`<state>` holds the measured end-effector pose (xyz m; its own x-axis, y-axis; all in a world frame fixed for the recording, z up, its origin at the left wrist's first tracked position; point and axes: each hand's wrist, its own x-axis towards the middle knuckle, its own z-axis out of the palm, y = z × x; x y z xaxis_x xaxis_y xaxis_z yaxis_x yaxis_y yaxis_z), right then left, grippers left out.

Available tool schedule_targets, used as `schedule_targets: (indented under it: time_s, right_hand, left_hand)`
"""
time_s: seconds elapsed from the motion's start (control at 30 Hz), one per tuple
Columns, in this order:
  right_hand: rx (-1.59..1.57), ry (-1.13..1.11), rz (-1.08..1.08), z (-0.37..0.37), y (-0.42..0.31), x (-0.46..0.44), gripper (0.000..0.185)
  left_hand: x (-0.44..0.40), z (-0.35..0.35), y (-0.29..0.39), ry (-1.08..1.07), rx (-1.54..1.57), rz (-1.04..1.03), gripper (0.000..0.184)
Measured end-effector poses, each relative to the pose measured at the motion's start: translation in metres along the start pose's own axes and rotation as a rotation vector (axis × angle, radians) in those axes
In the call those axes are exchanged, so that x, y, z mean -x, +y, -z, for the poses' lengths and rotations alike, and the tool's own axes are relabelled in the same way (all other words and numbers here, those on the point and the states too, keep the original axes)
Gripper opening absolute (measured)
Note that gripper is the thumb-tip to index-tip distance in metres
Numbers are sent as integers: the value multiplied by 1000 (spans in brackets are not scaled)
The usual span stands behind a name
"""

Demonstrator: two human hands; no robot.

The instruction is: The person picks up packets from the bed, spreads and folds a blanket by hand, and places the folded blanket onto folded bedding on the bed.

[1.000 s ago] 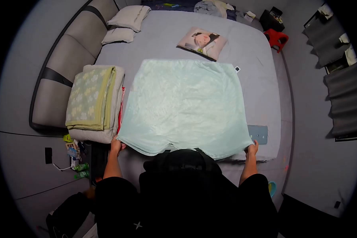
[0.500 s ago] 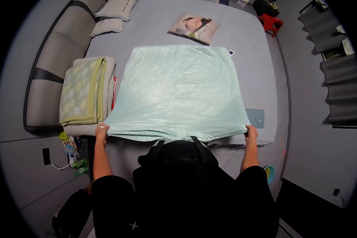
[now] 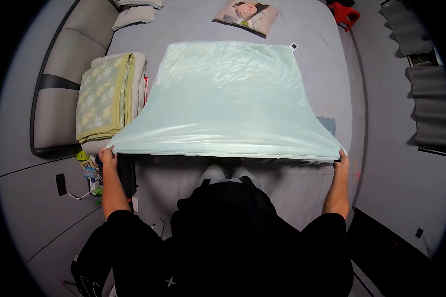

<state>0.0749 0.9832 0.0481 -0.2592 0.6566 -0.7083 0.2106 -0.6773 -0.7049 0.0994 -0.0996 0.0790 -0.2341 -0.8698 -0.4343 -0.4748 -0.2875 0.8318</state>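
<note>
A pale green quilt [image 3: 228, 94] lies spread over the grey bed, its near edge pulled taut between my two hands. My left hand [image 3: 108, 154] grips the near left corner, beside the folded blankets. At the near right corner, my right hand [image 3: 341, 159] is closed on the cloth. A small white tag [image 3: 294, 47] sticks out at the quilt's far right corner. Under the right side, partly covered, lies a flat grey-blue object [image 3: 327, 125] whose kind I cannot make out.
Folded green floral blankets [image 3: 101, 99] are stacked at the left by the padded headboard [image 3: 59, 119]. A printed pillow [image 3: 246, 16] lies at the far side, white pillows [image 3: 134, 17] at far left. A red stool [image 3: 344, 16] stands beyond the bed; small items clutter the bedside [image 3: 90, 172].
My hands have moved apart, stretching the quilt's near edge wider and straighter. The folds along that edge have flattened, and more of the grey-blue object is covered.
</note>
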Motion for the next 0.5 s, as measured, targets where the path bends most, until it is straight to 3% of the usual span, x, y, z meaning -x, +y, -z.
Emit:
schedule_targets:
  time_s: [0.1,0.17,0.33,0.37,0.43,0.5]
  right_hand:
    - [63,-38,33,-10,2,6,40]
    - [138,-119,255,-43,5,53,41]
    - [412,-414,789,-151,71,212,37]
    - [408,-513,733,-173,89,287,35]
    - [417,-692,658,-190,145,356,28]
    - [305,-885,573,-201,188,412,20]
  left_hand:
    - [9,-4,18,-187,71,-64,54]
    - [66,-34,50,-262,141,-133,56]
    - [244,-105,84,-730,-90,-600,50]
    - [275,-121,72,-727,-201,-871,47]
    - [358,-145,63,-1004,27,-675,47]
    - [404,-164,50,-1048,5,-762,51]
